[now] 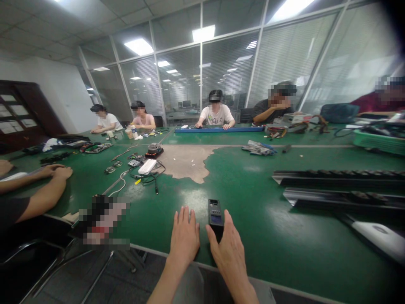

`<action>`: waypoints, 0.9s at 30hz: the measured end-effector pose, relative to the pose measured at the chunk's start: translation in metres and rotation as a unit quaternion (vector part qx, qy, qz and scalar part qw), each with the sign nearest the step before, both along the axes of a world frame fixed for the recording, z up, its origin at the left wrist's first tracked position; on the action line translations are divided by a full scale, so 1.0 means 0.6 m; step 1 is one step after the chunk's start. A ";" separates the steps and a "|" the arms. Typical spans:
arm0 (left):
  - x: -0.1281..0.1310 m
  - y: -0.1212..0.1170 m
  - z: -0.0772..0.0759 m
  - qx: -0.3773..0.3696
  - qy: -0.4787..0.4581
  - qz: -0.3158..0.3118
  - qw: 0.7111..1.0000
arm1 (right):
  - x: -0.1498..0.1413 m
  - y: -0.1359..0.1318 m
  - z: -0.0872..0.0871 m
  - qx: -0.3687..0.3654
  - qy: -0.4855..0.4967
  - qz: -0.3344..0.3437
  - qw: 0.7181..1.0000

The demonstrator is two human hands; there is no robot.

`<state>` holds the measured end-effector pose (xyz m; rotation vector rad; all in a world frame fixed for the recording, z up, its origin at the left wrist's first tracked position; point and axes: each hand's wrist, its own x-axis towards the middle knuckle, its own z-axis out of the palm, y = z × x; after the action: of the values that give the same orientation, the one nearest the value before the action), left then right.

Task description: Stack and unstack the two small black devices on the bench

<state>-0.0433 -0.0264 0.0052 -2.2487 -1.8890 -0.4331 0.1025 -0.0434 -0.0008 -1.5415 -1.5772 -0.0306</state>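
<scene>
A black handheld device (215,213) with a small bluish screen and buttons lies on the green tabletop, its long side pointing away from me. My right hand (230,249) is at its near end, thumb along the left side and index finger along the right, closed around it. The hand hides part of the device's near end. To the left of it, my left hand (185,234) rests flat on the table with its fingers stretched out, holding nothing and apart from the device.
Ahead-left lie a white box (147,166), black cables and eyeglasses (113,167). Long dark metal profiles (335,196) and a white-handled tool (379,236) are at right, gloves (258,148) farther back. A co-worker's arms (47,190) rest at left; several people sit opposite.
</scene>
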 end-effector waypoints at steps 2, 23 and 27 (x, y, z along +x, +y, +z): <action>0.001 0.000 0.001 0.000 0.003 0.000 1.000 | 0.000 0.000 0.000 0.003 0.000 0.000 1.000; 0.003 -0.029 0.014 0.019 0.003 0.004 1.000 | -0.016 -0.013 0.012 -0.037 -0.017 -0.043 0.998; 0.002 -0.035 0.017 0.019 0.003 0.001 1.000 | -0.017 -0.020 0.021 -0.028 0.010 -0.037 0.999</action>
<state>-0.0423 -0.0476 0.0156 -2.2220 -1.8636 -0.4562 0.0926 -0.0555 0.0120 -1.6381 -1.5170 -0.0131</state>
